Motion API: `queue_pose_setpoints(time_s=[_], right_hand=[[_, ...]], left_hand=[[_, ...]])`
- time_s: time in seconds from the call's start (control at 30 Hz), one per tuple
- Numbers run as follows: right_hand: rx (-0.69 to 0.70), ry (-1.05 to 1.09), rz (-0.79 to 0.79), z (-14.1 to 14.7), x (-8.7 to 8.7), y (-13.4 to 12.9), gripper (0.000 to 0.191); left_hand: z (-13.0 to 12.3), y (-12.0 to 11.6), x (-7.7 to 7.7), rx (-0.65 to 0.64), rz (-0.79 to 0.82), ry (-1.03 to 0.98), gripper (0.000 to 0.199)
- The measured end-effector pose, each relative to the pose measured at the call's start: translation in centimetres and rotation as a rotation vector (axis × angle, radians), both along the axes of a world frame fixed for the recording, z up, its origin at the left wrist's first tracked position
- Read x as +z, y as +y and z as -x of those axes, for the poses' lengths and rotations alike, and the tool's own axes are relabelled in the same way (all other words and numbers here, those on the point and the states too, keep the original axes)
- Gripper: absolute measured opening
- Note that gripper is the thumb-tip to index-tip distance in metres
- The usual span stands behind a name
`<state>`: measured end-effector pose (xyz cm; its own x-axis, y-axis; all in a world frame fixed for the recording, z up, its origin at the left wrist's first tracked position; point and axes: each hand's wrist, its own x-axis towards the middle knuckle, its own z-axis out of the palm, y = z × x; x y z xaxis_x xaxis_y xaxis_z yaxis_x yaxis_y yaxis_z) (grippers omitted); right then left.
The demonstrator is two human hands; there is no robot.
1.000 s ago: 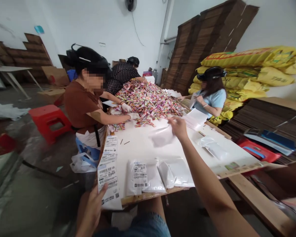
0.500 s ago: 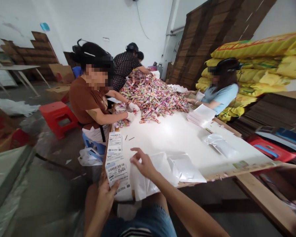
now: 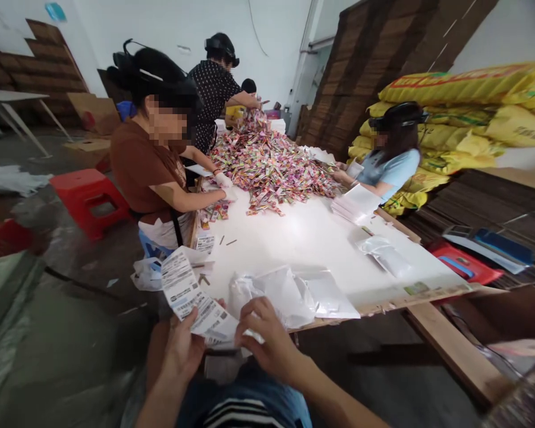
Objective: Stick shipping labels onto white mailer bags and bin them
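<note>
Currently, your left hand (image 3: 185, 345) is gripping a label strip (image 3: 191, 291) at the table's (image 3: 271, 238) near-left corner, your right hand (image 3: 267, 336) curling at its end, grip unclear, several labels (image 3: 178, 278) remaining while pouches (image 3: 288, 294) along the table's near edge are showing none.

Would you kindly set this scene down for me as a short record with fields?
Left hand: holding a printed label strip
Right hand: at the strip's near right end; grip unclear
Table: white top
Near edge: white plastic bags, right of the strip
Further back: heap of small colourful packets
Picture left: co-worker in a brown shirt; red stool
Picture right: co-worker in light blue; yellow sacks behind
</note>
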<state>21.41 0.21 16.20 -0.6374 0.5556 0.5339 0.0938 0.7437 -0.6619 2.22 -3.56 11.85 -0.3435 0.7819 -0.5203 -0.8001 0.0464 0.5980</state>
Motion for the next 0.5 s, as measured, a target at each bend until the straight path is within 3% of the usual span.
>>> queue_pose_setpoints(time_s=[0.1, 0.17, 0.23, 0.3, 0.4, 0.5], right_hand=[[-0.084, 0.272, 0.164, -2.1, 3.5, 2.5, 0.011], [-0.226, 0.324, 0.218, -2.6, 3.7, 5.1, 0.012], [-0.293, 0.120, 0.193, -2.2, 1.5, 7.3, 0.011], [-0.316, -0.189, 0.083, -1.3, -2.0, 8.7, 0.008], [-0.396, -0.433, -0.181, -1.0, -7.0, 8.8, 0.049], [-0.260, -0.562, -0.354, -1.9, -9.7, 8.0, 0.077]], left_hand=[[2.3, 0.2, -1.3, 0.240, 0.063, 0.067, 0.046], [3.6, 0.0, -1.8, 0.307, 0.066, 0.092, 0.046], [4.2, -0.4, -1.9, 0.242, 0.045, 0.116, 0.044], [4.1, -0.9, -1.6, 0.143, 0.021, 0.138, 0.043], [3.2, -1.7, -1.3, 0.059, -0.009, 0.162, 0.044], [2.2, -1.9, -1.5, -0.014, -0.010, 0.179, 0.042]])
